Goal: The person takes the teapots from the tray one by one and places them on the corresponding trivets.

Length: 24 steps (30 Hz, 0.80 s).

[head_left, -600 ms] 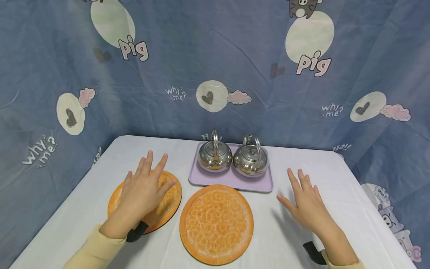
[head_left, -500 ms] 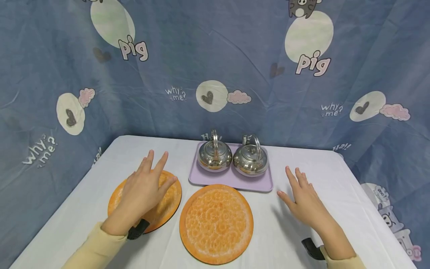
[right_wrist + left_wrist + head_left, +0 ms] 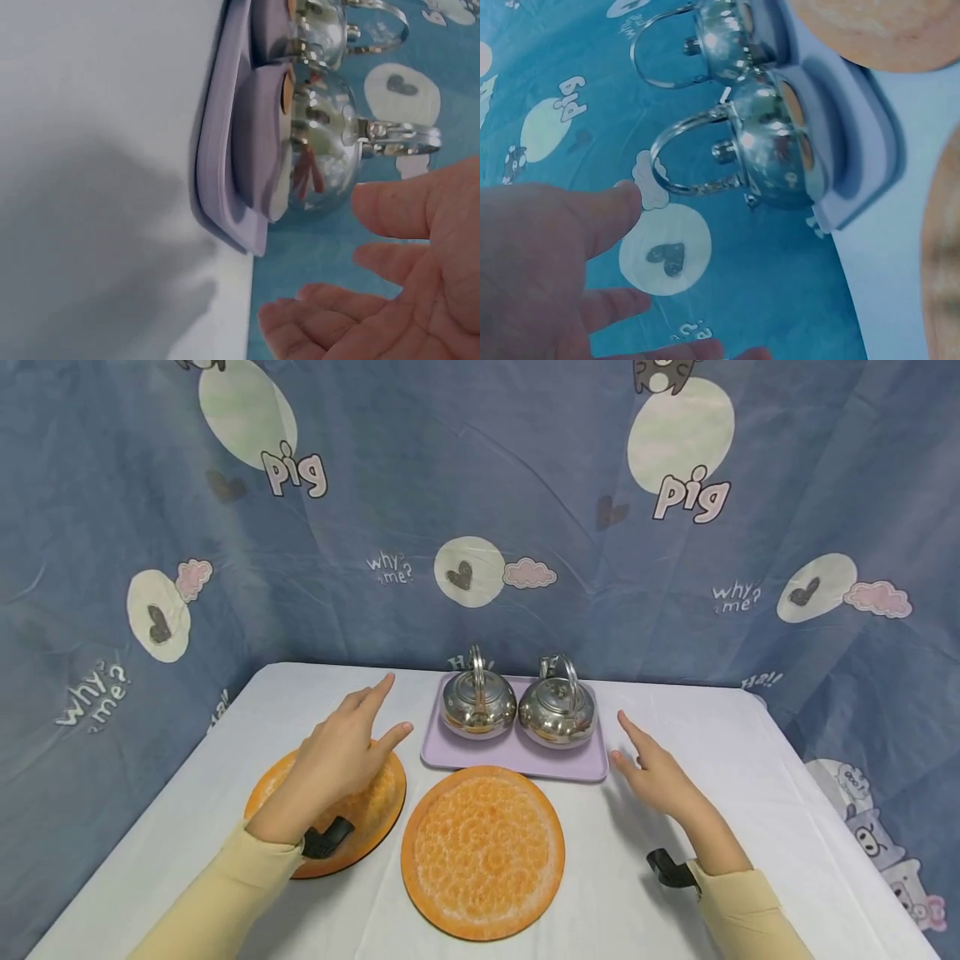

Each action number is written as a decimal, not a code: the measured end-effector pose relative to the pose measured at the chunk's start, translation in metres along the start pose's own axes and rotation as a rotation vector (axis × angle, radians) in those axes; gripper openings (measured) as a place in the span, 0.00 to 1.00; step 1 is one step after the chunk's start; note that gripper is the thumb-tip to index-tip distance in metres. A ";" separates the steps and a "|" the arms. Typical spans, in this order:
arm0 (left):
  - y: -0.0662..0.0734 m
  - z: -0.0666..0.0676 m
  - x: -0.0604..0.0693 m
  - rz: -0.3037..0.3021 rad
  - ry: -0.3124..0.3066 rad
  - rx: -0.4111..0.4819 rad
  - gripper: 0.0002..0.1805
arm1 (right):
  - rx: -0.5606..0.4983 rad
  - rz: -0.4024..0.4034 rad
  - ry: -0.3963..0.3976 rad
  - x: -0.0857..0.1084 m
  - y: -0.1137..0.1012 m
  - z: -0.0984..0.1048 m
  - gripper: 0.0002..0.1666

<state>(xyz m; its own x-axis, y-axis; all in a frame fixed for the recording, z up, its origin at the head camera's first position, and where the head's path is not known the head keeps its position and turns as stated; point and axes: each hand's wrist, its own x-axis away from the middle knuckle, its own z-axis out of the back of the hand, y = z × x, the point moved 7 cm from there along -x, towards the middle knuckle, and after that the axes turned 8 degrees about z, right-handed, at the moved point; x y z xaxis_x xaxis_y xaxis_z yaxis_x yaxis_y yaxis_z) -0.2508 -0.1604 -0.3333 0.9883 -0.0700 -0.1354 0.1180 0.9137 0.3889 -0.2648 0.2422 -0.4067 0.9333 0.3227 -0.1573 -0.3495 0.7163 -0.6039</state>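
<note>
Two shiny metal teapots with arched handles, a left teapot and a right teapot, stand side by side on a lilac tray. My left hand hovers over the left orange placemat, fingers extended toward the left teapot and holding nothing. On the other side, my right hand is in the air just right of the tray, thumb and fingers extended, also holding nothing. In the right wrist view the right hand is apart from the nearer teapot. The left wrist view shows the left hand's spread fingers.
A second round orange placemat lies on the white tablecloth in front of the tray. Behind the table hangs a blue printed curtain. Each wrist wears a black camera mount.
Both hands have moved inward and forward, closer to the tray with the teapots. The hands have turned so their palms face more toward each other. The head view has shifted slightly.
</note>
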 end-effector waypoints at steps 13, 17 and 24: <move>0.018 -0.008 -0.035 -0.041 -0.027 0.120 0.38 | -0.381 -0.187 0.026 -0.031 0.034 -0.012 0.38; 0.020 -0.011 -0.047 -0.028 -0.044 0.182 0.37 | -0.450 -0.194 0.032 -0.035 0.043 -0.018 0.37; 0.025 -0.017 -0.064 0.017 -0.050 0.333 0.33 | -0.425 -0.212 0.037 -0.037 0.056 -0.028 0.35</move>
<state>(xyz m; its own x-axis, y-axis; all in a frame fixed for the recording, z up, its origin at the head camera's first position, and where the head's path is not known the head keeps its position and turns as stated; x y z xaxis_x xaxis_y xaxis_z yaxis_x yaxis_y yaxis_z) -0.3130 -0.1265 -0.3306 0.9930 -0.0825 -0.0848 0.1181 0.7348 0.6679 -0.3164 0.2533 -0.4572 0.9855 0.1689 -0.0189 -0.0933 0.4450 -0.8906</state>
